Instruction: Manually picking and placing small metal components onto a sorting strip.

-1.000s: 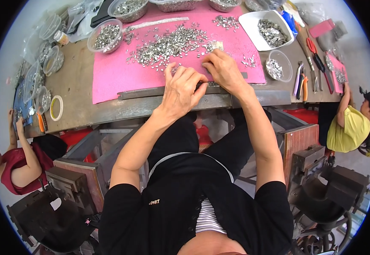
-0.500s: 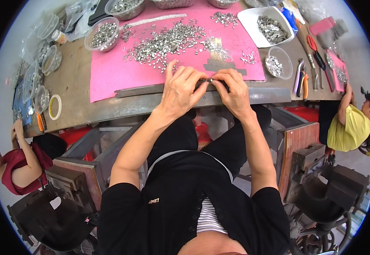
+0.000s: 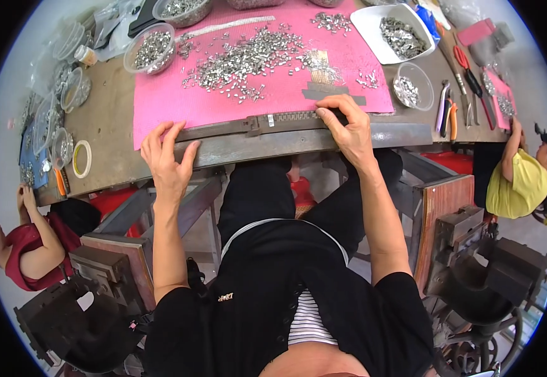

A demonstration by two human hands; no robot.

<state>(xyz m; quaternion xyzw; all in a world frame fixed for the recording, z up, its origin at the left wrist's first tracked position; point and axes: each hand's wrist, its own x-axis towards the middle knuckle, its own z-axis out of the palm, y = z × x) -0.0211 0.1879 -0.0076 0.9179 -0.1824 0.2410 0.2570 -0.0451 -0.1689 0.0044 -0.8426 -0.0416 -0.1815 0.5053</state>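
A long dark metal bar (image 3: 220, 130) lies along the front edge of the table, with a row of slots and small metal pieces on its right half. My left hand (image 3: 168, 157) grips its left end, fingers on the far side and thumb on the near side. My right hand (image 3: 349, 132) has its thumb and index finger closed at the bar's right end. A dark block (image 3: 251, 125) sits across the middle of the bar, and a bright silver piece (image 3: 271, 120) shows beside it. Small loose metal parts (image 3: 242, 66) are heaped beyond on the pink mat (image 3: 154, 107).
Clear bowls (image 3: 171, 55) and a white tray (image 3: 364, 31) of metal parts stand around the mat. Pliers (image 3: 453, 119) and red-handled cutters (image 3: 460, 56) lie right, a tape roll (image 3: 82, 159) left. Another person sits at each side.
My hands have parted from the middle of the bar, where their fingertips met around a small piece. The left went to the bar's left end; the right shifted slightly right.
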